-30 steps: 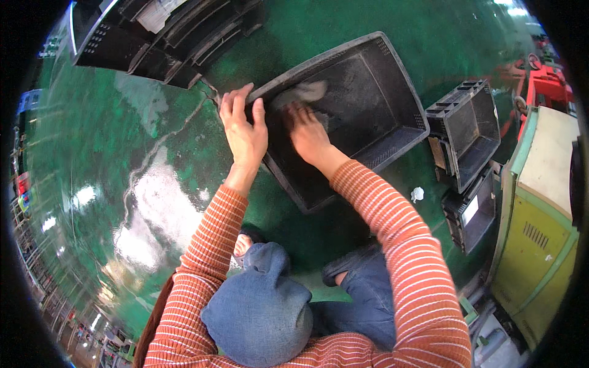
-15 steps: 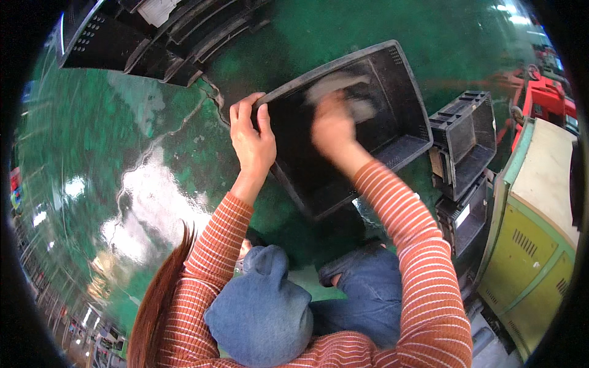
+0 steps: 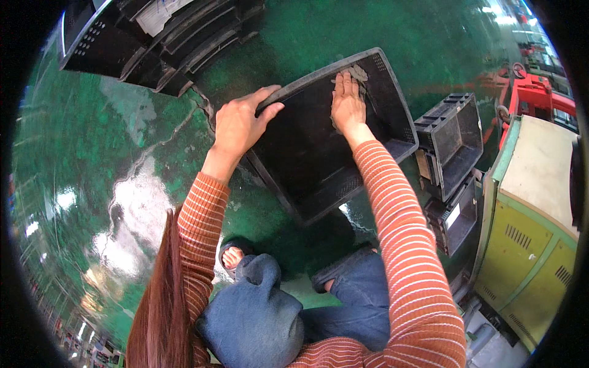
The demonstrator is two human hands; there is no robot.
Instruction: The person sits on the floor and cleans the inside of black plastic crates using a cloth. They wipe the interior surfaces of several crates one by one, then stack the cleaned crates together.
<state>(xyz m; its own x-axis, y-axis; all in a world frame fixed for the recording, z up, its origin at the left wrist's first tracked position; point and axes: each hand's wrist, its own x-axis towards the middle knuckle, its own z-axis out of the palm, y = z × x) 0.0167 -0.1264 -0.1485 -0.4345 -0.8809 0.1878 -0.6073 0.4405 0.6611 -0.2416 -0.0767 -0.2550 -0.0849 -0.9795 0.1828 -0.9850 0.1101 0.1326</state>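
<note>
A black plastic crate (image 3: 307,138) is tilted in front of me, its inside facing me. At its upper left corner, my left hand (image 3: 245,119) is closed on the rim, thumb on the inner side. Inside, my right hand (image 3: 348,104) presses a greyish rag (image 3: 358,73) against the crate's inner surface near the far wall. Its fingers lie straight and together over the rag, holding it there. Part of the rag is hidden under the palm.
More black crates (image 3: 138,58) stand at the upper left. Two smaller black crates, one above the other (image 3: 451,138), are at the right beside a yellow-green metal cabinet (image 3: 515,245). Red equipment (image 3: 534,89) stands behind it. The green floor (image 3: 159,178) has cracks and shiny patches.
My right hand has moved up with the rag towards the crate's far wall, its fingers now straighter. The crate and my left hand have shifted slightly left in view.
</note>
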